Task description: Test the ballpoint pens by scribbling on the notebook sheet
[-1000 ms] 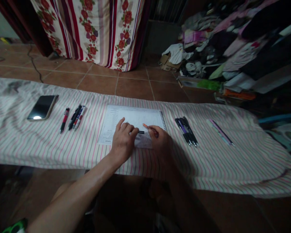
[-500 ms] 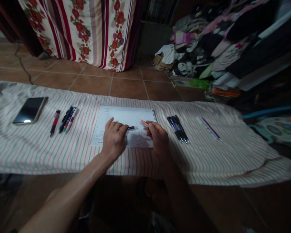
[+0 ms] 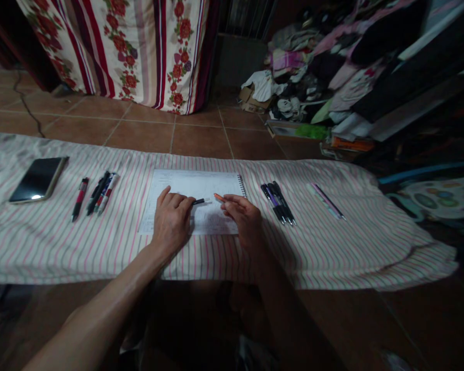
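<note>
A spiral-bound notepad [image 3: 185,188] lies on a striped cloth [image 3: 332,242]. My left hand [image 3: 172,221] rests on the pad, fingers pinched on a black pen [image 3: 201,201] whose tip points right. My right hand [image 3: 242,219] sits beside it on the pad's right half, closed on a small orange piece [image 3: 218,197] that looks like a pen cap. The pen tip and the orange piece are a short gap apart.
A phone [image 3: 36,179] and a few pens [image 3: 95,193] lie left of the pad. More dark pens [image 3: 278,202] and a pale pen [image 3: 327,201] lie right. Tiled floor, a floral mattress [image 3: 139,46] and piled clothes [image 3: 332,72] are behind.
The black pen and the orange piece, joined a second ago, have come apart, with my hands slightly separated. The view has shifted a little to the right.
</note>
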The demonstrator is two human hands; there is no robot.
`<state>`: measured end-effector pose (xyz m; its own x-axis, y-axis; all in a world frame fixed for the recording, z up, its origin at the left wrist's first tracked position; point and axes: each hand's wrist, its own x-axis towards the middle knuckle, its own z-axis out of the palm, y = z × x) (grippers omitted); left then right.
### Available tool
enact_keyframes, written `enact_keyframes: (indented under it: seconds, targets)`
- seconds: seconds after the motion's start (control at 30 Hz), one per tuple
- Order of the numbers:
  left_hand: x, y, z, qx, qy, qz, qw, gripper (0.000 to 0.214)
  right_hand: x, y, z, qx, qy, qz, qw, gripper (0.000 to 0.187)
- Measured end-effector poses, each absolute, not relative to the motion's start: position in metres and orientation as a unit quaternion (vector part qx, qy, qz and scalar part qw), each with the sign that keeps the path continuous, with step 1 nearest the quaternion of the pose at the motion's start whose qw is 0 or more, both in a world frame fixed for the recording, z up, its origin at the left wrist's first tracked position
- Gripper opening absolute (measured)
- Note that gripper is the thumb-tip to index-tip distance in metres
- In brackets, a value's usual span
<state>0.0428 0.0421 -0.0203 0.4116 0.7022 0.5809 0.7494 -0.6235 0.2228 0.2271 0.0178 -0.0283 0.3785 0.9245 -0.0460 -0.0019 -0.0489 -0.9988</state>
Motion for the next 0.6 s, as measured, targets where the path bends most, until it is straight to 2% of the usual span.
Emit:
enact_keyframes:
  seconds: [0.6]
  targets:
    - [0.0415, 0.0409, -0.0204, -0.849, -0.431, -0.301, 0.053, 0.027, 0.2242, 0.0155, -0.0272, -0.586, -0.422, 0.401, 0.564, 0.024]
